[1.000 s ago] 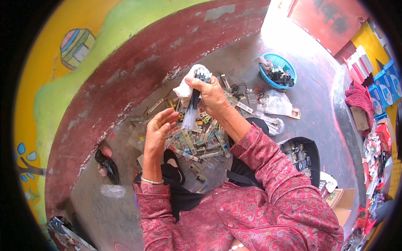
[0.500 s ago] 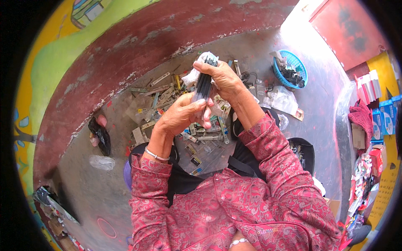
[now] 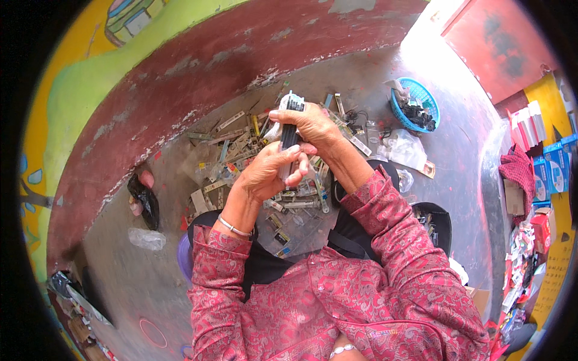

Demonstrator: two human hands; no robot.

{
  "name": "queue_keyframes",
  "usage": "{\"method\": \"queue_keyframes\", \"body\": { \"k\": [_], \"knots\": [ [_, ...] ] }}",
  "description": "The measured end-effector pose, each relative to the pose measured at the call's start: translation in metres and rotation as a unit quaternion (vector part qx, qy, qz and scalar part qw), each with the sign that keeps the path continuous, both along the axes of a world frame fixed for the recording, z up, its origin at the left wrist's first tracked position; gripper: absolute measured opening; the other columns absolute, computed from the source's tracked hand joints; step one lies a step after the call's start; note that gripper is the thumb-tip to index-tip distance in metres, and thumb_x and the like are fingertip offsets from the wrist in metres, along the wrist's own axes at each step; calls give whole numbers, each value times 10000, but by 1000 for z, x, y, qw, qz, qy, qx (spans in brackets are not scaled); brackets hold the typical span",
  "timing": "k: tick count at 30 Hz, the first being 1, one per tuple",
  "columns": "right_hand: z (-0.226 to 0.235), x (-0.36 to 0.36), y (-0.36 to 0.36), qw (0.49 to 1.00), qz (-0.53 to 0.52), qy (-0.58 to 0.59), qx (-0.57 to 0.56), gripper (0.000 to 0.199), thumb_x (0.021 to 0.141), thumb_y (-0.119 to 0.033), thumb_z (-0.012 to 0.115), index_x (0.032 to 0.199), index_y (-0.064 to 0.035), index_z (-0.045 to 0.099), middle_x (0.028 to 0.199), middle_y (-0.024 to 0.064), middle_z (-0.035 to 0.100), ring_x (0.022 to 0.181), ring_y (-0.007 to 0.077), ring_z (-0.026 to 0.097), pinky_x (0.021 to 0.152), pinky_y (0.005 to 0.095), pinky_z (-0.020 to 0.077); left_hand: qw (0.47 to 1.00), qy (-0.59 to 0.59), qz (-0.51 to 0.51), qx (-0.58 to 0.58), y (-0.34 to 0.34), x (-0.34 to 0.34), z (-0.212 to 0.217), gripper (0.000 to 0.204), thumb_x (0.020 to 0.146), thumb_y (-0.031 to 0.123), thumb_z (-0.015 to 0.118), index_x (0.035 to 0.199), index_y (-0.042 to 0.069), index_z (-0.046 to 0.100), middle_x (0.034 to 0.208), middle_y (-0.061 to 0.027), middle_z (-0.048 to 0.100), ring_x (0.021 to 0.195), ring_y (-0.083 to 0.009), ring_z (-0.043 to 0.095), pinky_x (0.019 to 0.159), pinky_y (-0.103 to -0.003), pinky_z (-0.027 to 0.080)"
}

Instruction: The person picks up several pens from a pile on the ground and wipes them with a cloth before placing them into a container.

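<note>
The bundle of dark slim strips [image 3: 289, 139] stands almost upright in front of you, above the floor. Its long axis runs from your lap toward the wall, with the top end pointing at the dark red wall [image 3: 198, 78]. A white wrapping [image 3: 293, 100] covers this top end.

Your right hand [image 3: 310, 123] closes around the upper part of the bundle, the fingers curled over it near the white wrapping. Your left hand [image 3: 269, 171] closes around the lower part, the thumb and fingers pressed on the strips. The two hands are just one below the other and they touch at the bundle. Both sleeves are dark pink with a pattern, and a thin bangle [image 3: 233, 227] sits on your left wrist.

Under the hands, on the grey floor [image 3: 144, 283], lies a scattered pile of small flat packets [image 3: 241, 147] and strips. To the right, well apart, a blue basket [image 3: 431, 103] holds dark pieces. A clear plastic bag [image 3: 404, 147] lies near it. At the left a black bag [image 3: 144, 201] lies by the wall.
</note>
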State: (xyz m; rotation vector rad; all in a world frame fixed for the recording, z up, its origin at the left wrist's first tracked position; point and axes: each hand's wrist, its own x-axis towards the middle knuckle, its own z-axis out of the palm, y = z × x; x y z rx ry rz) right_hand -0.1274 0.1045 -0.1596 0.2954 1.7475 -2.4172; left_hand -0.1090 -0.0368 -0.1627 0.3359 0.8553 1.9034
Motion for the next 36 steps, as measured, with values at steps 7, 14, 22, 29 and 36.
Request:
{"method": "queue_keyframes", "body": {
  "k": [7,14,22,29,36],
  "knots": [
    [-7,-20,40,944,48,-23,-325,369,855,-408,506,804,-49,569,736,106,634,614,195,611,566,328,518,994,-74,49,56,-5,0,-3,209,886,203,501,975,18,463,666,-21,489,438,-37,369,379,-164,280],
    [20,-9,23,977,-99,160,-96,305,883,-279,504,1028,-18,564,884,14,592,757,91,536,684,242,438,996,-73,7,46,-6,4,-1,213,866,197,527,967,21,463,635,-47,481,393,-63,354,363,-181,285],
    [13,3,7,976,30,185,112,349,874,-347,515,827,-16,612,731,-32,548,699,62,465,652,236,402,997,-66,26,42,-3,6,-4,217,859,186,532,985,25,459,659,-27,470,420,-57,369,375,-175,286],
    [9,-15,26,988,-152,32,1,283,888,-281,484,877,-15,581,795,36,586,688,125,549,632,272,462,991,-122,12,62,-5,1,-9,151,896,217,476,915,70,446,669,-1,447,434,-33,322,390,-171,251],
    [23,15,27,967,-130,215,41,235,874,-216,514,869,-1,611,821,71,627,687,131,574,645,262,452,988,-84,132,6,-3,-3,-7,164,898,240,468,911,77,464,726,-21,476,508,-79,404,459,-186,321]
  ]
}}
